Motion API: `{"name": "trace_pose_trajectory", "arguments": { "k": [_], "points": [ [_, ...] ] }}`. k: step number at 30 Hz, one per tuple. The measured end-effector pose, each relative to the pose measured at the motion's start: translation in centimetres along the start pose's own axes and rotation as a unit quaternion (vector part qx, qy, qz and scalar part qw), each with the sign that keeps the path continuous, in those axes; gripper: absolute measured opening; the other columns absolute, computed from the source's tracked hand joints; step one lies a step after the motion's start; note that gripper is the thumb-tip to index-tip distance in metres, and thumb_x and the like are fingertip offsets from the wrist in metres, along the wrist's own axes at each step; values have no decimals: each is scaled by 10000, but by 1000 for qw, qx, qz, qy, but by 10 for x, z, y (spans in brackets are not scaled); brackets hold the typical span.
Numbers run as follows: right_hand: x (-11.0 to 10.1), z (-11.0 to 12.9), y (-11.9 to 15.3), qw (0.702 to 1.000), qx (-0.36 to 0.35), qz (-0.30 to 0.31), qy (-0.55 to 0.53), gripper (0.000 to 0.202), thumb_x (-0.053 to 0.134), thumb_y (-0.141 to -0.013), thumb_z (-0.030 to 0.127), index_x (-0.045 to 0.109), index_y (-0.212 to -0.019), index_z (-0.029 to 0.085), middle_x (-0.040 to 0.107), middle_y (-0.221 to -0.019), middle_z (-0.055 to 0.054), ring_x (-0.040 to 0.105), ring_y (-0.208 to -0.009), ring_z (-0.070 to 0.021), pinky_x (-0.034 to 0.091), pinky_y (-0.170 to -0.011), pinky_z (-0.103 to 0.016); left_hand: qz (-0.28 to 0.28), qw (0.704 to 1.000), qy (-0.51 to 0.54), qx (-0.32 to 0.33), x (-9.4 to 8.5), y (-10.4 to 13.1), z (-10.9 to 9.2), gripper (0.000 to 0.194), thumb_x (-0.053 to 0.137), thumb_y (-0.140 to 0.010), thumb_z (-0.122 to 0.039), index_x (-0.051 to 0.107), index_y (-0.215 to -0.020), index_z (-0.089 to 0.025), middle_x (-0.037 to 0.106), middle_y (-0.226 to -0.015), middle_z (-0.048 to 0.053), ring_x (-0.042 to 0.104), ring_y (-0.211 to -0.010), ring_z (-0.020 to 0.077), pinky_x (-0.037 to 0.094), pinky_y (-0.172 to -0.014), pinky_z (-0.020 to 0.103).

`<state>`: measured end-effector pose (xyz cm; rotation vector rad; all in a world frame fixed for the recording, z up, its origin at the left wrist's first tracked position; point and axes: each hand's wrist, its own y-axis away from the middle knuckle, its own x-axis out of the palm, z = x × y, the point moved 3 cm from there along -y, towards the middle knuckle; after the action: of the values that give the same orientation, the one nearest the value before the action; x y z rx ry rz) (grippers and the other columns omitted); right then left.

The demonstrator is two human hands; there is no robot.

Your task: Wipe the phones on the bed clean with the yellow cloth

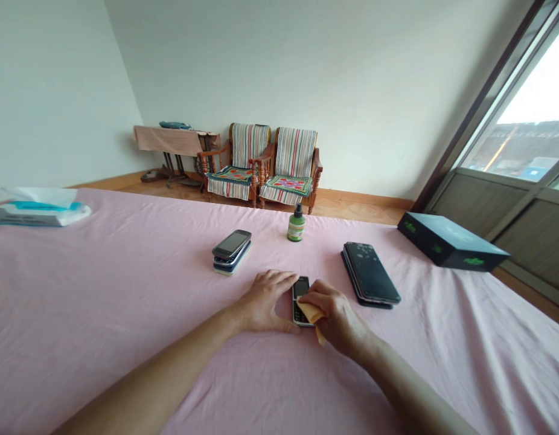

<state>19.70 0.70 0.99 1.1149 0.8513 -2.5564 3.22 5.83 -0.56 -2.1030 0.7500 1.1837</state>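
Note:
A small keypad mobile phone [301, 287] lies face up on the pink cloth, its screen end pointing away from me. My left hand [267, 299] holds it from the left, fingertips at its top corner and thumb at its bottom corner. A folded yellow cloth [310, 312] is pinched in my right hand [336, 311] and pressed on the phone, covering part of the keypad. To the left sits a stack of several phones [232, 249]. On the right lies a stack of larger dark smartphones [370, 273], the top one spotted with pale marks.
A green spray bottle [296, 225] stands beyond the phone. At the right edge is a black box [451, 239]; at far left, a tissue pack [41, 211]. The pink tablecloth [148, 266] has folds. Two wooden chairs [291, 160] stand by the back wall.

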Motion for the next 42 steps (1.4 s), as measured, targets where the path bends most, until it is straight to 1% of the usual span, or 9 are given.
{"name": "trace_pose_trajectory", "arguments": {
  "k": [4,11,13,16,19,27,34,39,42],
  "points": [
    [1,-8,-1,999,24,-18,29,454,457,-641,-124,708,-884,165,579,-863,-46,555,-769,-144,439,-691,-243,6,1000,1,-3,0,0,0,947,731,-642,-622,380,-1404,-182,432,-1430,139,372,-1298,341,270,-1068,486],
    [2,12,2,999,-37,9,-13,235,539,-740,-24,661,-775,174,591,-823,-38,553,-771,-155,418,-649,-244,-8,1000,10,5,1,0,-1,940,750,-620,-608,400,-1389,-196,464,-1399,133,405,-1269,334,294,-1054,479],
    [3,11,2,999,-31,-2,-22,287,509,-722,-49,661,-807,179,596,-854,-41,561,-791,-157,430,-670,-247,-9,1000,11,3,1,0,0,941,755,-615,-605,400,-1390,-205,464,-1399,128,407,-1268,331,297,-1053,475],
    [4,2,0,1000,2,-20,-10,404,456,-636,-95,656,-846,186,592,-875,-41,563,-810,-164,437,-683,-252,-6,1000,15,-2,0,0,0,949,755,-611,-613,394,-1395,-220,459,-1405,121,402,-1273,338,295,-1056,479],
    [4,-5,-2,999,32,-20,5,446,433,-598,-113,655,-845,185,582,-867,-41,558,-803,-165,432,-679,-252,1,1000,20,-4,-1,1,-1,950,756,-609,-614,396,-1394,-217,455,-1408,123,393,-1277,348,289,-1059,492],
    [11,11,0,999,-12,-10,-31,265,522,-736,-47,660,-745,179,591,-807,-30,544,-754,-149,401,-631,-236,4,1000,20,-21,-2,0,-2,963,780,-576,-594,418,-1376,-199,459,-1405,129,400,-1273,348,295,-1068,492],
    [12,-5,-9,999,33,-36,2,380,513,-654,-88,705,-827,191,591,-836,-45,537,-802,-177,428,-664,-261,16,999,19,-23,-3,0,-1,927,778,-597,-551,409,-1383,-225,455,-1411,119,391,-1281,356,282,-1066,508],
    [11,13,-2,1000,-14,-14,-10,247,570,-746,-17,685,-816,190,592,-828,-50,529,-787,-171,412,-641,-250,6,1000,16,-11,1,0,1,921,798,-596,-473,392,-1391,-246,448,-1420,99,397,-1278,343,293,-1065,479],
    [11,21,2,999,-32,6,-17,231,565,-737,-22,669,-773,181,583,-809,-41,533,-762,-160,401,-620,-239,2,1000,9,-7,2,1,2,908,795,-609,-404,377,-1402,-251,444,-1425,94,400,-1279,333,291,-1070,462]
  ]
}}
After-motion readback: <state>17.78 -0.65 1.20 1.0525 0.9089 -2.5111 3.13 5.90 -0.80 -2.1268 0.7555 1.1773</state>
